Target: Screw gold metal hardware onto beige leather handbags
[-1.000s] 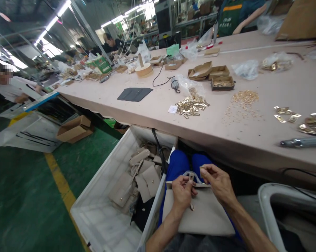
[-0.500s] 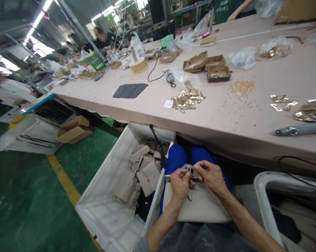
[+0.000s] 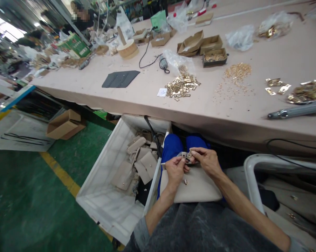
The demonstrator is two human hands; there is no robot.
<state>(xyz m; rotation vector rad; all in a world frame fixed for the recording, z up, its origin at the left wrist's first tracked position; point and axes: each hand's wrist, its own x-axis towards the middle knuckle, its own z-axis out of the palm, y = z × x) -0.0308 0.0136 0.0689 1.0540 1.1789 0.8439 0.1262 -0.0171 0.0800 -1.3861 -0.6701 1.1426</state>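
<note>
A beige bag [image 3: 200, 187] lies flat across my lap, with a small metal turn-lock [image 3: 185, 182] on its face. At the bag's far edge my left hand [image 3: 175, 171] pinches a small slotted metal plate [image 3: 183, 155]; whether it is fixed to the bag I cannot tell. Close beside it, my right hand [image 3: 207, 162] grips a gold rectangular frame plate [image 3: 189, 154] between thumb and fingers. A clear curved rim shows behind the fingertips, mostly hidden.
On my left stands a white bin [image 3: 102, 185] holding several beige bags [image 3: 147, 164]. Another white tub [image 3: 248, 175] is at my right. On the table [image 3: 147, 101] lie gold plates [image 3: 181, 85], tiny fasteners [image 3: 238, 73], an electric screwdriver [image 3: 294, 111] and cardboard boxes [image 3: 214, 57].
My right hand has drawn slightly up and away from the left, and its gold plate now shows tilted and apart. The whole view has shifted downward.
</note>
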